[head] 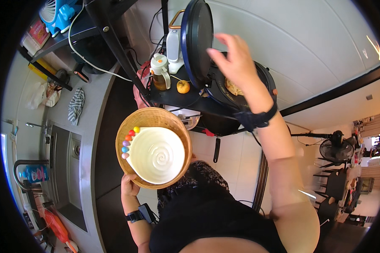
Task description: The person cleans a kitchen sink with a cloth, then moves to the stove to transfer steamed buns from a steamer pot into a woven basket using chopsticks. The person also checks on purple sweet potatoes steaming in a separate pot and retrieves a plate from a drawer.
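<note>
My left hand [130, 186] grips the rim of a woven wicker basket [184, 139]. Inside the basket rests a cream ceramic bowl [160, 155] with colored balls along one edge; no food shows in it. My right hand [236, 58] is raised with its fingers apart, beside the upright lid [198, 44] of an electric griddle and holding nothing that I can see. Below that hand lies the round lower plate [245, 99] of the griddle. A browned flatbread [232, 87] on it is partly hidden by my right hand and wrist.
A yellow-brown fruit [183, 86] and a lidded jug [160, 72] with brown liquid stand on the black shelf [177, 100] left of the griddle. A frying pan [217, 148] and kitchen scale [190, 121] sit below. A sink [66, 177] and grey counter [93, 126] are at left.
</note>
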The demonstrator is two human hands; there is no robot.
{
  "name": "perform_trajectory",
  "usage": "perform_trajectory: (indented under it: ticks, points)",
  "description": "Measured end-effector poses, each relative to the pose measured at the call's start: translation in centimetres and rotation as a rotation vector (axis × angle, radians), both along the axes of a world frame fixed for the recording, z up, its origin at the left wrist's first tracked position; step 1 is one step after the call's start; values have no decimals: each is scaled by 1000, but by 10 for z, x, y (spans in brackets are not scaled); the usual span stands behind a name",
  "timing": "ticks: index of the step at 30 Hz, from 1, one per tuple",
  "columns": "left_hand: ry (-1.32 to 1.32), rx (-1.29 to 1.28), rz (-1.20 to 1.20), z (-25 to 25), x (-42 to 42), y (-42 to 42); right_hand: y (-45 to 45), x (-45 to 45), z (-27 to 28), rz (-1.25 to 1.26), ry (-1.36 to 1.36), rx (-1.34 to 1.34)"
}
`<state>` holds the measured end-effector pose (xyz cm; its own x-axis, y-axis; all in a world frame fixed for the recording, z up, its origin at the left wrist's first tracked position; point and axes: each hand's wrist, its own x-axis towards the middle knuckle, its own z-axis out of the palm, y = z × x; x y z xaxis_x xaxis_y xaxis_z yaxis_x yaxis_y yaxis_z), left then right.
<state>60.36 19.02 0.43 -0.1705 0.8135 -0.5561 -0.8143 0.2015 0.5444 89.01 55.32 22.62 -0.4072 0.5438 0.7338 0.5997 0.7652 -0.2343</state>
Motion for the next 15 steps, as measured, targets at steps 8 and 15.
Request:
perform_trajectory:
  ticks: [8,15]
  points:
    - [38,11,121,13,5,-1,-5,-76,-12,-243,-48,144]
    - [31,29,110,11,1,-8,-24,-2,1,-360,87,44]
